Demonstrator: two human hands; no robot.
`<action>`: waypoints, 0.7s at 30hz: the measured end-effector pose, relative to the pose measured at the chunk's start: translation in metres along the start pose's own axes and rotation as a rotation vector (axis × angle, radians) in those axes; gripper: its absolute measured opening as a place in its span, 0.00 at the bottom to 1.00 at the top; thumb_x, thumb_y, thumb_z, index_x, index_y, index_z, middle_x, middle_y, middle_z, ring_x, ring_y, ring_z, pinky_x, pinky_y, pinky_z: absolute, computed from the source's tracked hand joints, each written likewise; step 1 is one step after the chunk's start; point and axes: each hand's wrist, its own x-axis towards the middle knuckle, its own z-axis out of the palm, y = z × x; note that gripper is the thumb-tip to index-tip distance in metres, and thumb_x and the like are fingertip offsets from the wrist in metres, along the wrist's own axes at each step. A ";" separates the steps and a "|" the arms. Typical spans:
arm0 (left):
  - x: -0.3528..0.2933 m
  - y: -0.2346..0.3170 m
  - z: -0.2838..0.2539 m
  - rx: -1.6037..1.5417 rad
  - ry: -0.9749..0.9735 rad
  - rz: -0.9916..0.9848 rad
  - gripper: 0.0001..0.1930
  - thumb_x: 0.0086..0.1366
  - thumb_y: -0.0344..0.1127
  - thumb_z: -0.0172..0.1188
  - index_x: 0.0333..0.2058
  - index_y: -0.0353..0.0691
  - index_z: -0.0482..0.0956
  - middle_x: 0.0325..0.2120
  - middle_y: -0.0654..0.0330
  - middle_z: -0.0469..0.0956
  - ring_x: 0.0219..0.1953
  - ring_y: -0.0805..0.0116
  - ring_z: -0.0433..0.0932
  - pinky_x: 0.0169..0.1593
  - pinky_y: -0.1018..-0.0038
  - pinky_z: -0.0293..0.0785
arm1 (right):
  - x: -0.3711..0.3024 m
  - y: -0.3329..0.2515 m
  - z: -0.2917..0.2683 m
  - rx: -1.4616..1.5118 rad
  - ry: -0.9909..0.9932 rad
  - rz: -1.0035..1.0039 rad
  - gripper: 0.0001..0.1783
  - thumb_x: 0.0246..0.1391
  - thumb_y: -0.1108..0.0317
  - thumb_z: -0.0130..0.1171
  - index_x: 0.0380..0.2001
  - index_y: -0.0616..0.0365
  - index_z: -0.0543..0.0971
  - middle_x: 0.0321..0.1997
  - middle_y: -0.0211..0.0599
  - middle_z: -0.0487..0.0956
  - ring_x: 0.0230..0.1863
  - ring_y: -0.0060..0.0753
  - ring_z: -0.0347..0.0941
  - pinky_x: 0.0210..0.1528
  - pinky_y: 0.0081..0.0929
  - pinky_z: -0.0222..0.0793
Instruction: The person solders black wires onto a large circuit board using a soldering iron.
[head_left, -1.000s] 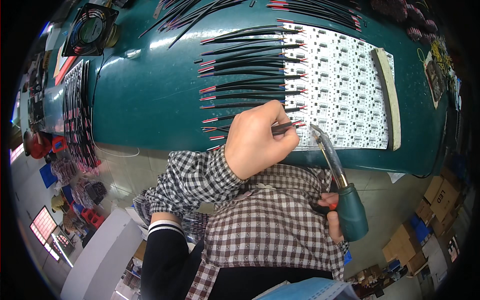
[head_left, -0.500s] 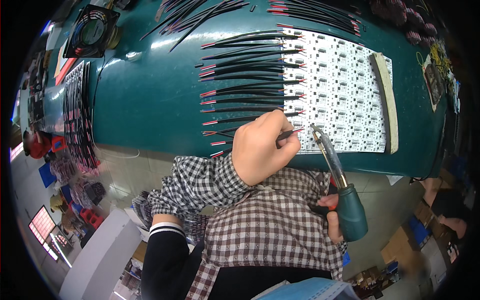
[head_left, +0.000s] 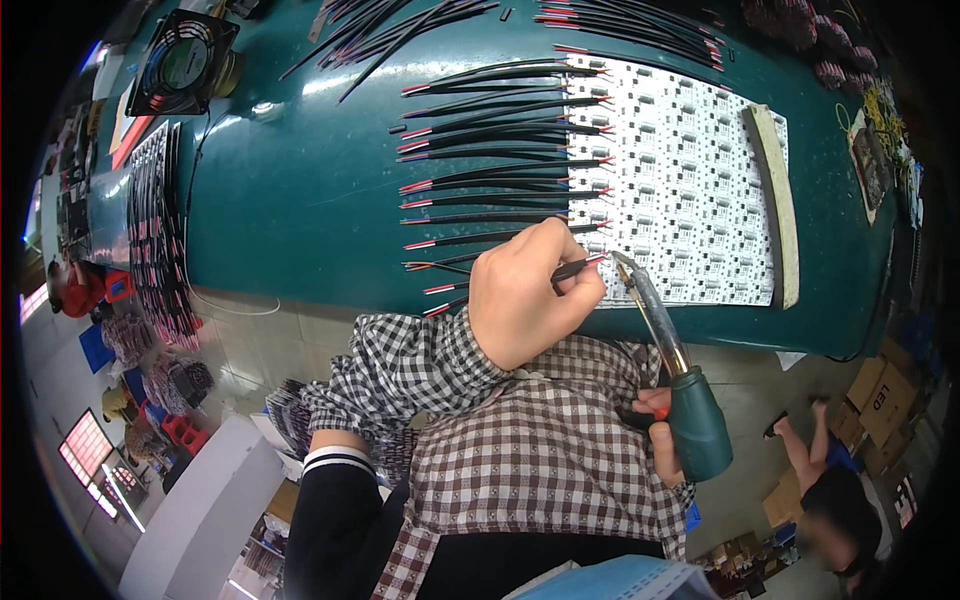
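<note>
My left hand [head_left: 530, 295] pinches a short black cable [head_left: 573, 268] close to its stripped red and white end, low on the white circuit board panel [head_left: 690, 200]. In my right hand [head_left: 662, 450] is a soldering iron [head_left: 700, 425] by its green handle, largely hidden behind that handle. The iron's bent tip lies over the panel, just right of the cable's wire ends; whether they touch I cannot tell. Above my left hand, a column of black cables [head_left: 490, 185] reaches leftward from the panel's left edge, their right ends lying on it.
A pale bar [head_left: 772, 205] lies along the panel's right side. Loose cables [head_left: 400, 35] lie at the far edge, with another bundle [head_left: 630, 30] beside them. A black fan [head_left: 185, 65] stands at the far left of the green table [head_left: 290, 200]. Another person [head_left: 840, 510] is at lower right.
The soldering iron's tip has shifted slightly left, closer to the pinched cable's wire ends. My left hand is almost still. The person at the right has moved downward in the picture.
</note>
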 end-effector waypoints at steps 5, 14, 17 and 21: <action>0.000 0.000 -0.002 -0.008 0.002 -0.012 0.10 0.50 0.25 0.67 0.23 0.36 0.72 0.17 0.62 0.74 0.17 0.77 0.73 0.22 0.79 0.68 | -0.001 -0.003 -0.002 -0.010 -0.010 0.058 0.17 0.51 0.71 0.67 0.43 0.69 0.76 0.38 0.47 0.81 0.39 0.36 0.80 0.44 0.30 0.78; 0.001 -0.001 -0.002 -0.003 0.011 -0.002 0.10 0.49 0.25 0.67 0.22 0.37 0.71 0.16 0.62 0.73 0.17 0.76 0.73 0.22 0.79 0.68 | -0.008 0.013 -0.002 -0.170 -0.030 -0.021 0.16 0.48 0.70 0.68 0.39 0.66 0.78 0.35 0.42 0.82 0.37 0.36 0.81 0.42 0.28 0.77; 0.001 -0.001 -0.001 0.005 0.008 -0.001 0.10 0.49 0.26 0.67 0.22 0.37 0.71 0.16 0.62 0.73 0.17 0.76 0.73 0.22 0.79 0.68 | -0.013 0.020 -0.004 -0.132 0.023 -0.012 0.14 0.48 0.70 0.69 0.38 0.64 0.79 0.34 0.40 0.82 0.36 0.36 0.81 0.41 0.28 0.77; 0.001 0.000 -0.001 0.002 0.011 -0.003 0.10 0.49 0.26 0.67 0.22 0.37 0.71 0.16 0.63 0.73 0.17 0.76 0.73 0.22 0.79 0.68 | -0.003 0.005 0.007 -0.130 0.104 -0.053 0.13 0.49 0.67 0.68 0.37 0.62 0.80 0.34 0.38 0.83 0.34 0.36 0.80 0.39 0.31 0.76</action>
